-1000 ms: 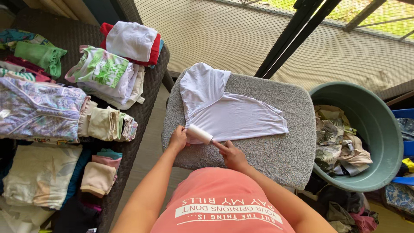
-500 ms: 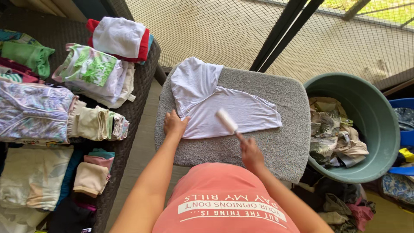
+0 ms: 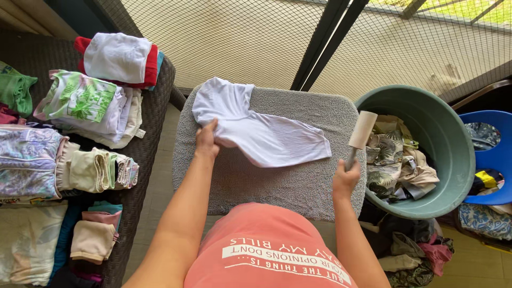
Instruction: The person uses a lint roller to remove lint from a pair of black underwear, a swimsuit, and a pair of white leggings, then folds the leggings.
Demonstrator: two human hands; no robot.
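Mesh netting closed off the balcony behind the work surface, with dark posts crossing it. At the far left a dark wicker bench [image 3: 154,112] carried folded laundry: a white and red bundle [image 3: 120,58] at the top, a palm-print shirt [image 3: 88,104] below it, then rolled pale cloths [image 3: 98,170]. Next came the grey padded desk [image 3: 277,181], standing just beside the bench. On it lay a white shirt [image 3: 261,130], partly folded, its sleeve end toward the upper left and its body running toward the right. The left hand [image 3: 206,141] rested on the shirt's left edge, fingers [image 3: 209,128] curled and pinching the cloth. Further right, the right hand [image 3: 345,178] was raised over the desk's right edge, fingers closed around the handle of a lint roller [image 3: 361,132], whose pale roll pointed upward, clear of the shirt. Just beside the desk stood a green tub [image 3: 453,160] full of crumpled clothes, and beyond it a blue chair [image 3: 496,154].
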